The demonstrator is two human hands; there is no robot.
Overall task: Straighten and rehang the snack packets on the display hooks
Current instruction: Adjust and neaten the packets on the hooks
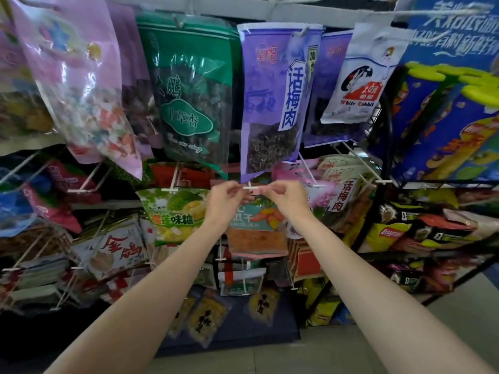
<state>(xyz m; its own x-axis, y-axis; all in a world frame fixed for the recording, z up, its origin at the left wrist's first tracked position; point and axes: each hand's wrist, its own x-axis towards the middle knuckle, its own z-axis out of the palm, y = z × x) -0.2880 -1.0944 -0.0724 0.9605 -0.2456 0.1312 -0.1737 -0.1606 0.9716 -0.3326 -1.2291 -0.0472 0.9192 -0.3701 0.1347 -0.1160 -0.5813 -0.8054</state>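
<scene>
Head view, centre of frame: I have both hands raised to the white crossbar tip of a display hook (250,187), with a pink-topped snack packet (257,228) hanging just below them. My left hand (225,202) pinches the packet's top edge at the left of the hook tip, fingers curled round the strip; my right hand (287,199) pinches the same edge at the right, thumb and forefinger closed on it. Whether the hang-hole is already over the tip I cannot tell, since fingers and crossbar cover it. I judge the step in hand to be threading this packet back onto its hook. Doing it well means keeping the top strip taut and level between the two pinches, lining the hole with the tip, then sliding the packet straight back along the wire so it faces front. Directly above, a purple plum packet (272,103) hangs low enough to brush my knuckles; at centre left a green durian-candy packet (172,214) sits on the neighbouring hook.
</scene>
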